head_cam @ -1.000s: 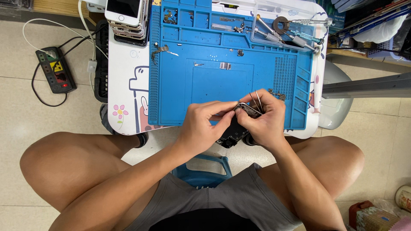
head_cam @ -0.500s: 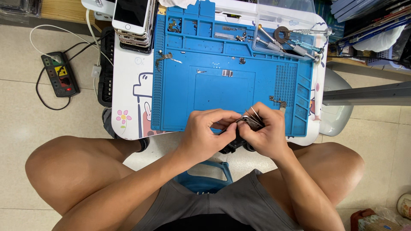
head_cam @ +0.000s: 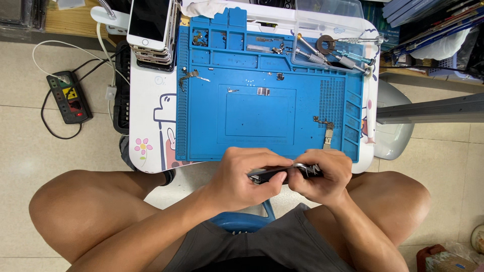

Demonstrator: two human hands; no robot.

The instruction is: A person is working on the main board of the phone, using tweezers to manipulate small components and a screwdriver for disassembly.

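Phone (head_cam: 267,175), dark, clamped between left hand (head_cam: 242,179) and right hand (head_cam: 322,176) off the bench (head_cam: 151,126) edge; loose grip risks a drop to the floor.

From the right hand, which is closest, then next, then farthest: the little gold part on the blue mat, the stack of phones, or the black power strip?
1. Gold part, just above the right hand.
2. Stack of phones, far upper left.
3. Power strip, left on the floor.
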